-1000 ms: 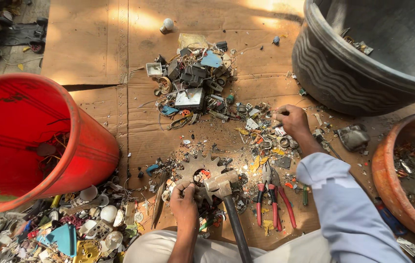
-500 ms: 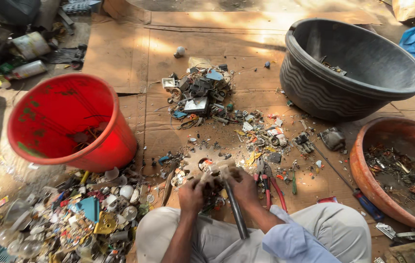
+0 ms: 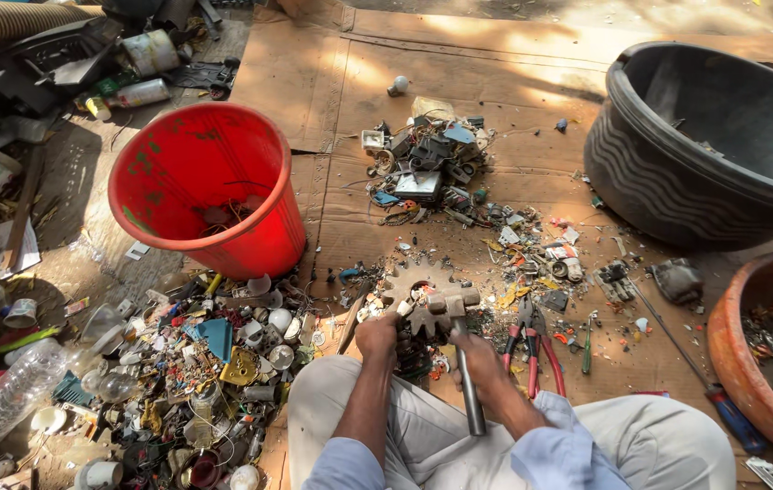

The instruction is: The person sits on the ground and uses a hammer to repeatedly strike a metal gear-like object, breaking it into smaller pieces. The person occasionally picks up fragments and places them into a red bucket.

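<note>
From the head view, you're seated on the cardboard sheet (image 3: 513,82) with your left hand (image 3: 377,334) curled shut on a small dark part just in front of your knees, steadying it at the edge of the toothed metal gear (image 3: 423,283). Your right hand (image 3: 477,356) has its grip pressed tight around the hammer (image 3: 461,349). The hammer's long axis runs nearly straight away from you, handle end at your lap, head pointing forward and resting over the gear. By the look of it, you're partway through: the red bucket (image 3: 209,186) holds only a few bits, the black tub (image 3: 708,145) looks nearly bare, and a heap of circuit scraps (image 3: 427,168) sits unsorted ahead. The red-handled pliers (image 3: 531,349) lie idle just right of the hammer, while loose junk (image 3: 196,372) crowds your left knee, so plenty seems left.
</note>
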